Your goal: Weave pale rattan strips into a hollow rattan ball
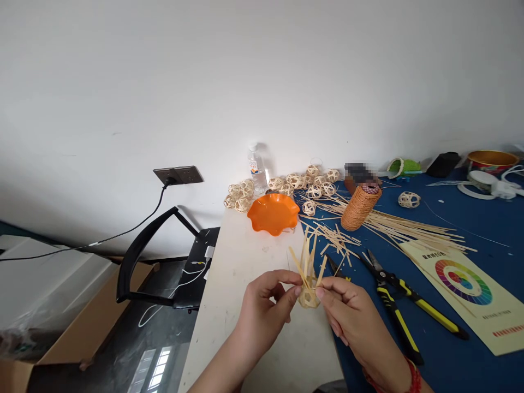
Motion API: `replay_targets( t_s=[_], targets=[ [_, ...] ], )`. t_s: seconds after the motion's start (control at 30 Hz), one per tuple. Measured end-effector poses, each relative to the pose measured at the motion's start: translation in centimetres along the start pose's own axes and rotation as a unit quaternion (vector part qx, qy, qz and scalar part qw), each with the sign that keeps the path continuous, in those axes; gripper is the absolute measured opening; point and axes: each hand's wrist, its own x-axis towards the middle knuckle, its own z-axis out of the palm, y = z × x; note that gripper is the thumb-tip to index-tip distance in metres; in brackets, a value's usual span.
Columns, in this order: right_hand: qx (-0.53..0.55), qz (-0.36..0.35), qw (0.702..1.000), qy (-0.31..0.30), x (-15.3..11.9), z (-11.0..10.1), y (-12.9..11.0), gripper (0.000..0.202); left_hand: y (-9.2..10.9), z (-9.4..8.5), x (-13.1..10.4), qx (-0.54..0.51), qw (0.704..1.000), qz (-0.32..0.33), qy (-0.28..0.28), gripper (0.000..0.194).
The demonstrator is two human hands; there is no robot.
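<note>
head view: the bare left hand [268,301] and bare right hand [350,307] are pinched onto a pale half-woven strip ball [308,298], near, above the white flat tabletop [233,262]; the hands hide its sides. just right, a black-and-yellow metal tool [334,266] is partly hidden behind the right hand. far right, an orange twine-wrapped spool [361,208] partly covers a pixelated dark object [360,173].
</note>
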Motion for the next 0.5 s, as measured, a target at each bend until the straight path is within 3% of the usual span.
replay_targets(
  t_s=[0.07,0.23,0.5],
  targets=[
    [-0.008,0.005,1.000,-0.004,-0.03,0.13,-0.13,0.043,0.13,0.01,0.14,-0.051,0.997,-0.051,-0.016,0.021],
    [-0.027,0.019,0.999,-0.021,-0.01,0.16,-0.13,0.042,0.49,-0.27,0.59,-0.121,0.986,-0.101,-0.053,0.028],
    [-0.075,-0.007,0.996,-0.047,0.06,-0.17,-0.18,0.038,0.74,-0.45,0.66,-0.166,0.974,-0.124,-0.092,0.025]
  ],
)
